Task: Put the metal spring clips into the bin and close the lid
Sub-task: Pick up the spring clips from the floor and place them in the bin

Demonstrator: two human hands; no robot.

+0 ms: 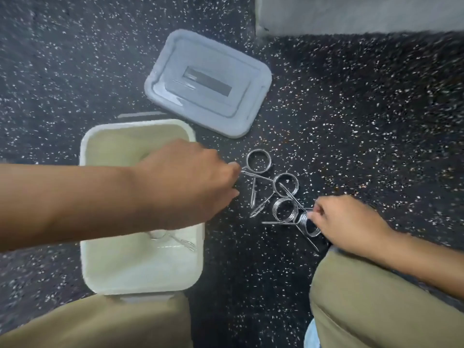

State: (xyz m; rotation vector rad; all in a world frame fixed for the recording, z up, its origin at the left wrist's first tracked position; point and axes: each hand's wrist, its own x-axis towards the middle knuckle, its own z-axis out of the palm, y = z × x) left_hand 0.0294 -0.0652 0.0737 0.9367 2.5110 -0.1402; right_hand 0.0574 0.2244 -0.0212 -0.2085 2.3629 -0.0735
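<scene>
A white open bin (100, 267) stands on the dark speckled floor at the left, with one spring clip (173, 238) lying inside. Several metal spring clips (285, 185) lie in a loose pile on the floor to the bin's right. My left hand (185, 182) reaches across the bin, its fingertips pinching the handle of the top clip (258, 160). My right hand (351, 219) grips the lowest clip (307, 222) in the pile. The grey lid (208, 84) lies flat on the floor behind the bin and the clips.
My knees in tan trousers fill the bottom left (100, 322) and bottom right (376, 305). A pale grey raised edge (351, 13) runs along the top right. Dark speckled floor (376, 121) surrounds everything.
</scene>
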